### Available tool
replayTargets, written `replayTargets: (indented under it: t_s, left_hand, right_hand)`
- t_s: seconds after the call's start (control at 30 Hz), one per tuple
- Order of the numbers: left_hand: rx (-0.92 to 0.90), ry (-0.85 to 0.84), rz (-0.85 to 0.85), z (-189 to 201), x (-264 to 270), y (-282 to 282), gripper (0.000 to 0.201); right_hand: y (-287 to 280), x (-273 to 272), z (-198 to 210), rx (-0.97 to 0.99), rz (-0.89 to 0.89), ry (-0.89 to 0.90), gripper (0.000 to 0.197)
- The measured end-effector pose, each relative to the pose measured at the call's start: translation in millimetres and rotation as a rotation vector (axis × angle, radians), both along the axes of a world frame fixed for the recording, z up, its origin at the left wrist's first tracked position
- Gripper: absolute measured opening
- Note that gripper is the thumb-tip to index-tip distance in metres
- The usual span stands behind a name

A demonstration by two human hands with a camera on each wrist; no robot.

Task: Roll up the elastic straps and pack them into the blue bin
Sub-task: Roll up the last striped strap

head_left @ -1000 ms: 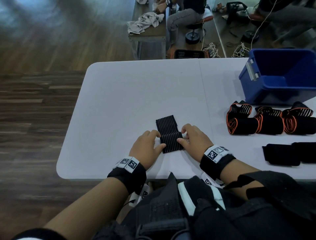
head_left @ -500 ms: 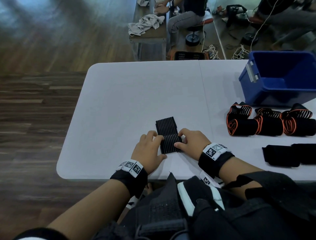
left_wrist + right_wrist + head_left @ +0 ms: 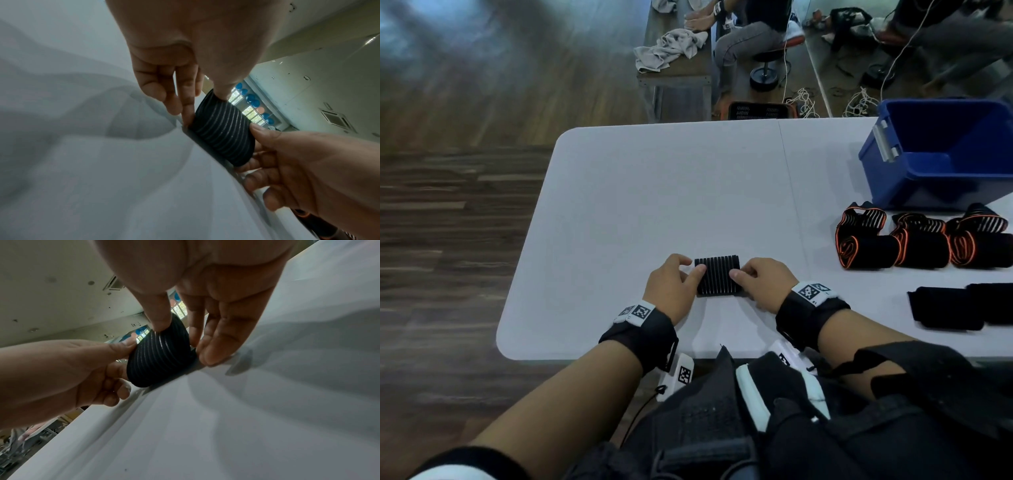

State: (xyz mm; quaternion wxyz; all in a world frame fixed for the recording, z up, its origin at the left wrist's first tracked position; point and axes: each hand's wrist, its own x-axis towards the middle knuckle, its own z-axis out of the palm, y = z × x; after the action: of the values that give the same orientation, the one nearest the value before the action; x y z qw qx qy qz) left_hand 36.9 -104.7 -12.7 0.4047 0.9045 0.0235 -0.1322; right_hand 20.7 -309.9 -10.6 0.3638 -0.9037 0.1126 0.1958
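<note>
From the head view, the black ribbed strap (image 3: pixel 718 275) is sitting as a roll near the table's (image 3: pixel 654 192) near edge, its long axis running left to right along that edge. The left hand (image 3: pixel 671 289) and right hand (image 3: pixel 763 284) are pinching its two ends.

The left wrist view is showing the left thumb on top of the roll (image 3: pixel 224 129) and fingers against its far side.

The right wrist view is showing the right thumb and fingers pinching the roll's (image 3: pixel 160 356) other end.

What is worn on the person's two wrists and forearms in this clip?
The left hand and right hand are bare. Each wrist carries a black band topped with white square-coded marker tags. Forearms are bare; dark sleeve fabric begins near the right elbow.
</note>
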Motion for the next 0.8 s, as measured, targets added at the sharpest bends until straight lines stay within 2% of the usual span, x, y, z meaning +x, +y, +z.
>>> replayTargets:
  t_s: [0.2,0.43,0.67,0.8]
  left_hand:
    - [-0.107,0.081,0.027,-6.4,8.6,10.5,0.026]
    - [-0.14,0.065,-0.033,-5.2,17.1,14.8,0.012]
    - [-0.113,0.097,-0.21,-5.4,33.6,-12.3,0.01]
    - [-0.088,0.107,-0.377,-6.5,39.3,-46.5,0.011]
  right_hand:
    - [8.4,0.0,-3.6,0.074,-0.18,-0.014,0.025]
    - [9.3,-2.8,-4.1,0.146,-0.243,-0.074,0.023]
    - [-1.0,-15.9,-1.1,0.134,-0.408,-0.09,0.016]
    - [-21.1,-37.9,1.3,0.039,-0.598,-0.129,0.009]
